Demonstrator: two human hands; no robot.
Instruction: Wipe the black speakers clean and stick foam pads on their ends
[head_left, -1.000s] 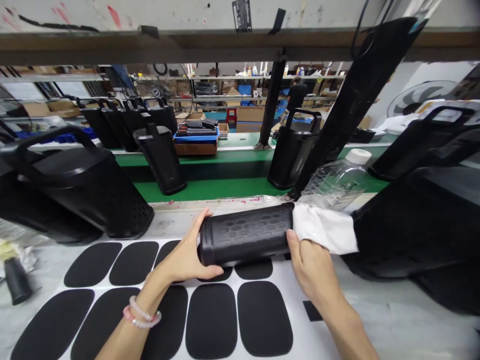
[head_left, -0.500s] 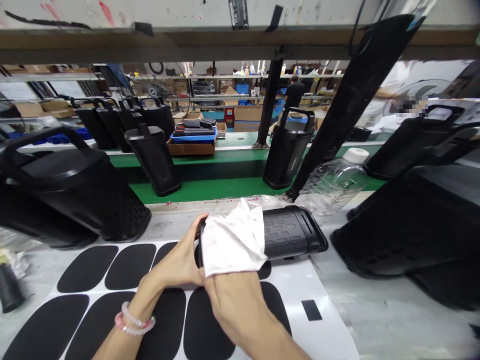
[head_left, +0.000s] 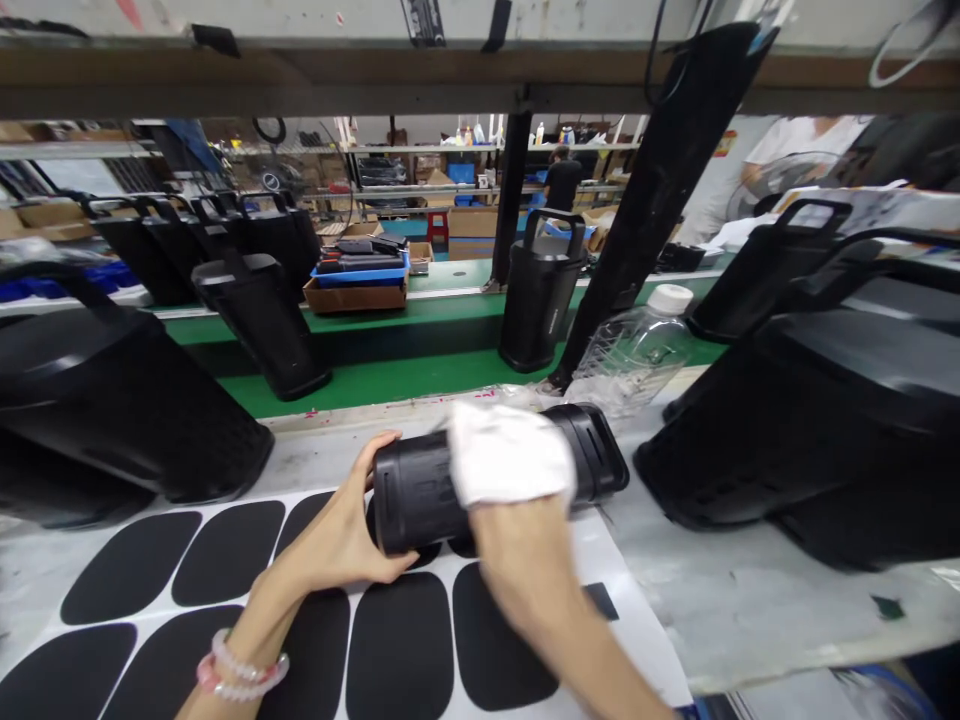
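Observation:
A black ribbed device (head_left: 420, 490) lies on its side over a white sheet with rounded black shapes (head_left: 401, 640). My left hand (head_left: 349, 530), a beaded bracelet at its wrist, grips the device's left end, thumb below and fingers above. Pressed on the device's middle and right part is a white cloth (head_left: 510, 455), held in my right hand (head_left: 521, 540). That hand is blurred, and the cloth covers its fingers.
Black devices with handles stand at the left (head_left: 112, 400) and right (head_left: 825, 430). A clear bottle (head_left: 637, 345) is behind the device, near a slanted black post (head_left: 652, 200). Beyond runs a green belt (head_left: 420, 350). People are in the background.
My right hand has moved the cloth rightward along the device, uncovering its left part. My left hand stays at the left end. The whole view has shifted slightly.

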